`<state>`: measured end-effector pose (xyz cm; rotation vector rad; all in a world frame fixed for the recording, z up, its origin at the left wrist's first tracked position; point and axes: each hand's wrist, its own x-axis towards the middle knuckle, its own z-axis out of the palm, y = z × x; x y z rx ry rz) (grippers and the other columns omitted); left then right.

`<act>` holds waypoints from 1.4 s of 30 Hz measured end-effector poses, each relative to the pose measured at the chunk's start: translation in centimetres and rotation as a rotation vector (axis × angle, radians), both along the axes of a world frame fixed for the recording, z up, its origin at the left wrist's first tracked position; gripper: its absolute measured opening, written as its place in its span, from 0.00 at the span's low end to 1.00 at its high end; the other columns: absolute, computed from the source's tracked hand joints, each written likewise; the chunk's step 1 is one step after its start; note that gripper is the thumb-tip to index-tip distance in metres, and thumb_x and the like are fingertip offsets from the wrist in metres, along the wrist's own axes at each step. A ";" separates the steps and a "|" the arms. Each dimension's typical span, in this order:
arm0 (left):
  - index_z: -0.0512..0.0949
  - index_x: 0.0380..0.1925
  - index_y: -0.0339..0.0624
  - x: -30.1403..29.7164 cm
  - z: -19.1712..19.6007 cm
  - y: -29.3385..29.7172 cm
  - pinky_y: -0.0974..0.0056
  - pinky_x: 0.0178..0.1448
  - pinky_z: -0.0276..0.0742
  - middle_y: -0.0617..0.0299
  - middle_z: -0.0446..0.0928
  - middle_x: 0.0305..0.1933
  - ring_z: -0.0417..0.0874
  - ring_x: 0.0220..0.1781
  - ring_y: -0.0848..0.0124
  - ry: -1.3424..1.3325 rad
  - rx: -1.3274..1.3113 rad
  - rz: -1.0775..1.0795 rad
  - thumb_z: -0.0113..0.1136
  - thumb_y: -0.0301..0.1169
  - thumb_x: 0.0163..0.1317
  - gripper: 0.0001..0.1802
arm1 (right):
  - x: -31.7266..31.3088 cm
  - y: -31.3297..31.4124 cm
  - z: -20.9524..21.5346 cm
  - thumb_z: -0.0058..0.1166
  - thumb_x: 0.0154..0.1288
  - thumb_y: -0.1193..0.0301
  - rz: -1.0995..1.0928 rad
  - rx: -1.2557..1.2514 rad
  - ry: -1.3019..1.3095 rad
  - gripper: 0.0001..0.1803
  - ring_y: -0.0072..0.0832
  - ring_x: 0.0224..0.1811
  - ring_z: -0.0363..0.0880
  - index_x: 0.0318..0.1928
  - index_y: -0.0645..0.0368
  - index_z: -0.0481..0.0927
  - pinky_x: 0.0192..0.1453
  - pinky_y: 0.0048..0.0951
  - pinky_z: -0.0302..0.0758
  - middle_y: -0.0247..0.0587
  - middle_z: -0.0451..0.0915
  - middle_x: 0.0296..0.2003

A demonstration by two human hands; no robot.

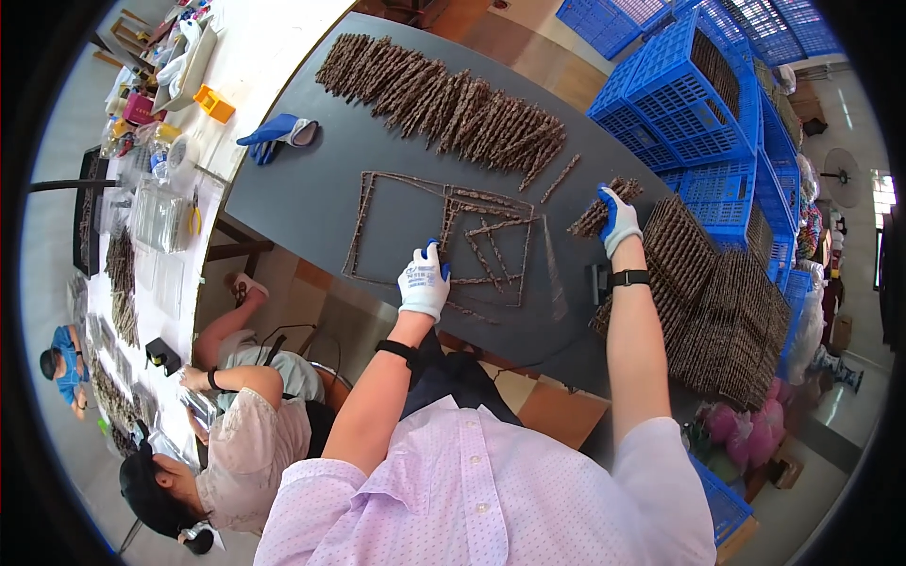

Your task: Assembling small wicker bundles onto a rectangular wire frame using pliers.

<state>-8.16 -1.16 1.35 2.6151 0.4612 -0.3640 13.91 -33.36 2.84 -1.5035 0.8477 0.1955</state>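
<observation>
My left hand [424, 283], in a white glove with blue fingertips, rests at the lower edge of a thin brown rectangular frame [357, 226]. Its thumb and forefinger are apart, and the other fingers are partly hidden. Shorter brown twisted strips [486, 253] lie across the frame's right part. Over to the right, my right hand [619, 219], gloved alike, closes on a small bunch of brown twisted sticks [589, 221] at the table's edge. A single stick [561, 179] lies between that bunch and a long row of similar sticks [444, 104].
A blue-and-white glove [280, 132] lies on the dark table [330, 156]. Stacked brown lattice panels [722, 316] and blue plastic crates [684, 99] stand at the right. Left of me, a seated person [250, 443] works at a white table [241, 71] with a yellow bin [214, 104].
</observation>
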 end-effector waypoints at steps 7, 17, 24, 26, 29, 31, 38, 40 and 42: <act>0.68 0.63 0.45 -1.3 0.2 1.3 0.50 0.46 0.81 0.50 0.75 0.51 0.84 0.45 0.53 -0.036 0.004 -0.008 0.64 0.40 0.61 0.31 | 2.7 0.7 -2.0 0.75 0.49 0.56 0.306 -0.530 0.330 0.50 0.47 0.65 0.73 0.66 0.72 0.66 0.67 0.43 0.71 0.59 0.72 0.64; 0.67 0.64 0.43 -0.7 1.2 1.2 0.52 0.46 0.82 0.50 0.75 0.51 0.84 0.45 0.55 0.034 0.041 -0.029 0.64 0.43 0.61 0.33 | 5.4 9.9 1.9 0.59 0.64 0.48 0.719 -0.793 0.338 0.47 0.50 0.73 0.63 0.72 0.66 0.58 0.72 0.45 0.65 0.58 0.62 0.71; 0.65 0.67 0.43 -0.5 2.6 1.4 0.52 0.50 0.80 0.49 0.76 0.53 0.84 0.48 0.53 -0.003 -0.018 0.075 0.66 0.49 0.59 0.40 | 2.8 5.5 0.8 0.53 0.65 0.43 0.746 -0.928 0.156 0.45 0.50 0.70 0.67 0.69 0.67 0.63 0.72 0.42 0.66 0.61 0.68 0.67; 0.65 0.67 0.43 -0.3 1.8 1.5 0.52 0.50 0.80 0.49 0.76 0.53 0.84 0.49 0.54 -0.005 0.013 0.067 0.66 0.49 0.60 0.39 | 1.6 4.0 0.6 0.53 0.67 0.46 0.755 -0.911 0.148 0.41 0.49 0.69 0.68 0.69 0.65 0.66 0.71 0.42 0.67 0.58 0.70 0.65; 0.68 0.63 0.42 0.8 1.3 1.8 0.51 0.49 0.80 0.49 0.77 0.52 0.84 0.48 0.53 0.008 0.052 0.058 0.64 0.48 0.61 0.35 | -1.0 4.1 1.3 0.54 0.67 0.48 0.743 -0.979 0.083 0.36 0.48 0.62 0.75 0.65 0.62 0.70 0.66 0.42 0.71 0.56 0.76 0.60; 0.70 0.59 0.42 1.6 1.2 1.9 0.50 0.48 0.81 0.48 0.77 0.51 0.85 0.46 0.52 0.091 0.042 0.035 0.62 0.46 0.63 0.30 | -4.1 5.5 1.7 0.58 0.64 0.53 0.702 -1.169 -0.242 0.28 0.46 0.50 0.82 0.57 0.59 0.75 0.56 0.43 0.77 0.51 0.82 0.49; 0.72 0.55 0.42 2.2 1.1 2.3 0.50 0.49 0.80 0.48 0.79 0.49 0.85 0.46 0.50 0.125 0.027 0.019 0.64 0.43 0.62 0.26 | -15.3 17.0 4.9 0.60 0.62 0.47 1.779 -1.190 -0.271 0.28 0.39 0.50 0.81 0.52 0.54 0.75 0.53 0.41 0.75 0.44 0.81 0.46; 0.72 0.54 0.42 2.3 0.8 2.5 0.50 0.50 0.80 0.48 0.80 0.49 0.85 0.46 0.49 0.121 0.017 0.019 0.64 0.43 0.61 0.26 | -16.2 18.2 4.2 0.60 0.62 0.48 1.827 -1.247 -0.277 0.27 0.38 0.52 0.79 0.52 0.54 0.76 0.53 0.41 0.74 0.44 0.80 0.47; 0.73 0.54 0.44 2.4 0.5 2.5 0.50 0.52 0.80 0.49 0.81 0.49 0.84 0.48 0.50 0.088 -0.006 0.039 0.65 0.45 0.60 0.26 | -16.8 18.5 3.5 0.60 0.62 0.48 1.839 -1.266 -0.277 0.27 0.38 0.52 0.79 0.53 0.54 0.76 0.53 0.41 0.74 0.43 0.80 0.48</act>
